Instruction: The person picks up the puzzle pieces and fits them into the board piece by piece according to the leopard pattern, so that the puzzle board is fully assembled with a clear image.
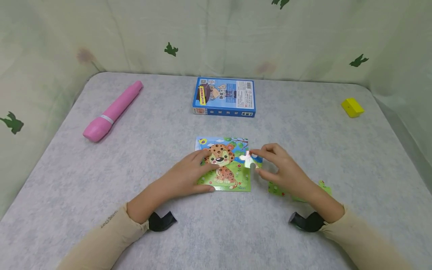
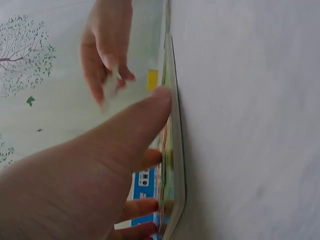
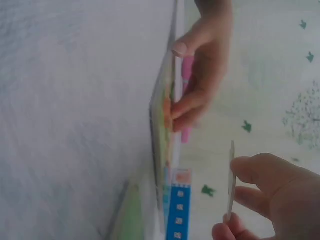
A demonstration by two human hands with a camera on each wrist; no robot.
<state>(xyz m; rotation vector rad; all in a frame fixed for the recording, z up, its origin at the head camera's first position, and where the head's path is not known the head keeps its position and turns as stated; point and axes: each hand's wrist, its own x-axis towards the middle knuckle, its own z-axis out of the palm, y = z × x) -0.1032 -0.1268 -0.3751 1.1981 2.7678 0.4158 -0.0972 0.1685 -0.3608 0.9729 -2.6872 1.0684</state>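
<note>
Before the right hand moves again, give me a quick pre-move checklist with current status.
1. Right hand has the puzzle piece pinched: ok.
2. Puzzle piece raised off the table: ok, the right wrist view shows it clear.
3. Left hand resting on the puzzle: ok.
4. Puzzle piece's print readable: not ok, glare whitens part of it.
5. Matching gap visible: cannot tell, hand and piece cover parts.
6. Box apart from the puzzle: ok.

Head view from above, facing forward and down — wrist views low, close, tipped sideways, sharing the puzzle [image 1: 228, 174]
</note>
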